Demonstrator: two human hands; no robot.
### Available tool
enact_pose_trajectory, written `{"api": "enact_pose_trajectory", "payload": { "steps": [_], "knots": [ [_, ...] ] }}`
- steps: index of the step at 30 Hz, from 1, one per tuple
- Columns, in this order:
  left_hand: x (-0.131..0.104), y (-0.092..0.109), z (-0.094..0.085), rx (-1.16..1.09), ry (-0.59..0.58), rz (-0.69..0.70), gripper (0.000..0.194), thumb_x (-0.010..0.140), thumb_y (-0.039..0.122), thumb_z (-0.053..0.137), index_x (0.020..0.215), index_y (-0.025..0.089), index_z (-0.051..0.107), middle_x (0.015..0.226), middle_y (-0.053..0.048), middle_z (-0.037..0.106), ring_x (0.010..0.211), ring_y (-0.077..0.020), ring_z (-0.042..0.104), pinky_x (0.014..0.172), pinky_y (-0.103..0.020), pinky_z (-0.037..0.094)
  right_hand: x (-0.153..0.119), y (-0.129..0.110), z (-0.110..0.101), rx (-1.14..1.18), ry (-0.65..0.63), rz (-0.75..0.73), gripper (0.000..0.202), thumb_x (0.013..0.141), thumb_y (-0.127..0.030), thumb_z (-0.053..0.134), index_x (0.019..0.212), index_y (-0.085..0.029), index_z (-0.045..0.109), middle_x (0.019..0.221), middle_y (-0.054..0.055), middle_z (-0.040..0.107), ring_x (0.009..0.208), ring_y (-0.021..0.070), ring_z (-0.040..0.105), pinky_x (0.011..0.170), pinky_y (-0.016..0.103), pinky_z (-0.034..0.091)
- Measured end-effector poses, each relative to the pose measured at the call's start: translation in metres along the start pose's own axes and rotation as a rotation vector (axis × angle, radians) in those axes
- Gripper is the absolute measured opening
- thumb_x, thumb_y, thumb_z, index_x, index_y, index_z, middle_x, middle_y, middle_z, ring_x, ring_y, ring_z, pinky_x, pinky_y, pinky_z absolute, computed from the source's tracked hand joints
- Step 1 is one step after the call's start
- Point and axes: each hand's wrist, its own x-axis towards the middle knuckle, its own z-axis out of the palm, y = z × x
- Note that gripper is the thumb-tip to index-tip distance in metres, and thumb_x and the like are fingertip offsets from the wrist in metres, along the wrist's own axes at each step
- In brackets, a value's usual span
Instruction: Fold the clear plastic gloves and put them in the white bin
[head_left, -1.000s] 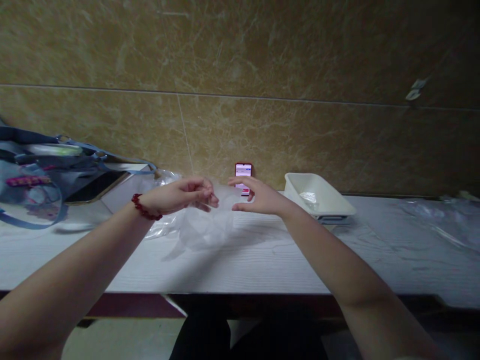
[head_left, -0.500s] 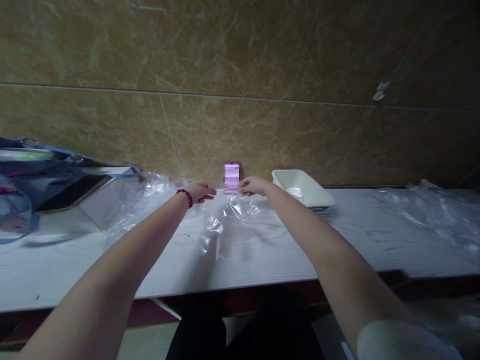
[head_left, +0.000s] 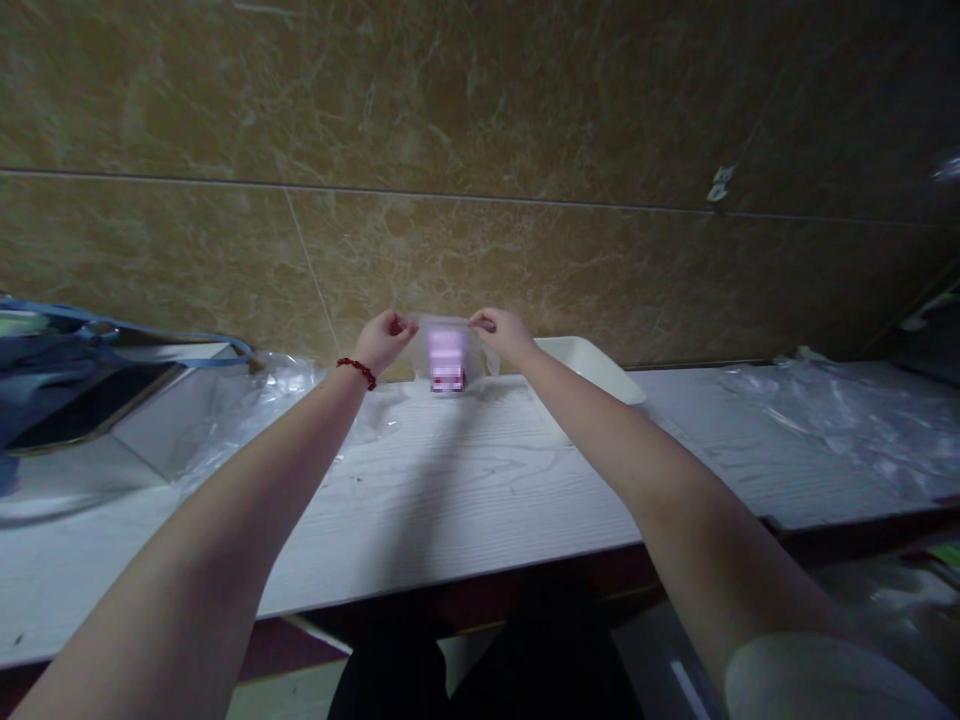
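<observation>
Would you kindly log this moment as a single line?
left hand: pinches clear plastic film | right hand: pinches its other side | lit phone: behind film | white bin: right of phone

Plastic piece (head_left: 475, 352): clear, thin, faintly milky; whether bag or single sheet, cannot tell. Upper edge runs roughly level from left hand (head_left: 381, 342) to right hand (head_left: 507, 332), pinched near each end by fingertips. Spans the gap between the hands; body hangs below their fingertips, see-through. Loose fold droops just under right hand. Lower margin beneath the hands too faint to trace.
</observation>
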Motion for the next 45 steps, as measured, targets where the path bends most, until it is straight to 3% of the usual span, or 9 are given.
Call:
{"api": "enact_pose_trajectory", "payload": {
  "steps": [6,14,18,23,32,35,39,42,45],
  "knots": [
    [-0.05,-0.028,0.004,0.159,-0.174,0.208,0.019,0.073,0.035,0.046,0.077,0.017,0.05,0.083,-0.005,0.059,0.078,-0.014,0.055,0.073,-0.026,0.044,-0.054,0.003,0.012,-0.031,-0.139,-0.032,0.018,0.077,-0.024,0.049,0.088,-0.018,0.063,0.091,0.002,0.064,0.087,0.0125,0.056,0.078,0.023,0.04],
    [-0.122,-0.092,0.036,0.336,-0.422,0.43,0.014,0.074,0.026,0.043,0.078,0.018,0.054,0.081,-0.005,0.058,0.077,-0.016,0.053,0.075,-0.031,0.042,-0.146,0.029,0.056,-0.074,-0.372,-0.094,0.022,0.081,-0.021,0.046,0.094,-0.016,0.063,0.093,0.004,0.065,0.089,0.0131,0.057,0.08,0.024,0.041],
    [-0.149,-0.095,0.043,0.36,-0.557,0.44,0.009,0.071,0.019,0.045,0.075,0.017,0.054,0.078,-0.004,0.057,0.074,-0.0145,0.052,0.072,-0.027,0.042,-0.181,0.031,0.066,-0.13,-0.472,-0.15,0.024,0.083,-0.024,0.042,0.097,-0.018,0.062,0.095,0.004,0.064,0.091,0.0137,0.056,0.082,0.026,0.04],
    [-0.168,-0.088,0.038,0.375,-0.617,0.474,0.01,0.07,0.016,0.046,0.075,0.017,0.054,0.075,-0.004,0.056,0.072,-0.0141,0.051,0.069,-0.026,0.041,-0.206,0.025,0.062,-0.149,-0.507,-0.187,0.027,0.086,-0.026,0.039,0.095,-0.017,0.063,0.091,0.005,0.065,0.09,0.0129,0.055,0.081,0.025,0.038],
    [-0.175,-0.077,0.021,0.334,-0.753,0.563,0.017,0.074,0.031,0.048,0.08,0.018,0.058,0.08,-0.005,0.06,0.08,-0.016,0.055,0.075,-0.028,0.04,-0.22,0.008,0.033,-0.187,-0.49,-0.175,0.027,0.079,-0.042,0.046,0.095,-0.027,0.061,0.099,0.003,0.062,0.1,0.0181,0.048,0.094,0.046,0.015],
    [-0.169,-0.072,0.022,0.313,-0.721,0.482,0.027,0.081,0.035,0.038,0.088,0.018,0.059,0.085,-0.004,0.062,0.082,-0.0156,0.056,0.078,-0.028,0.041,-0.204,0.012,0.03,-0.112,-0.462,-0.165,0.034,0.082,-0.042,0.039,0.103,-0.022,0.057,0.103,0.004,0.061,0.103,0.017,0.048,0.095,0.042,0.02],
    [-0.156,-0.076,0.051,0.452,-0.565,0.395,0.038,0.085,0.032,0.027,0.1,0.015,0.057,0.098,-0.009,0.062,0.089,-0.0181,0.055,0.082,-0.032,0.041,-0.174,0.023,0.053,-0.059,-0.491,-0.17,0.037,0.088,-0.03,0.028,0.111,-0.014,0.052,0.113,0.006,0.056,0.11,0.0139,0.044,0.094,0.03,0.03],
    [-0.147,-0.087,0.079,0.603,-0.562,0.433,0.041,0.084,0.029,0.026,0.114,0.012,0.049,0.115,-0.013,0.053,0.107,-0.0209,0.047,0.093,-0.036,0.033,-0.161,0.031,0.078,-0.112,-0.597,-0.205,0.039,0.087,-0.028,0.029,0.118,-0.013,0.047,0.121,0.007,0.049,0.118,0.0153,0.036,0.098,0.031,0.026],
    [-0.14,-0.097,0.093,0.731,-0.583,0.369,0.049,0.083,0.036,0.027,0.125,0.012,0.037,0.131,-0.013,0.038,0.121,-0.0235,0.031,0.098,-0.041,0.025,-0.16,0.037,0.093,-0.201,-0.658,-0.203,0.046,0.086,-0.035,0.032,0.126,-0.014,0.037,0.131,0.008,0.038,0.122,0.0177,0.029,0.101,0.036,0.021]
  ]
}}
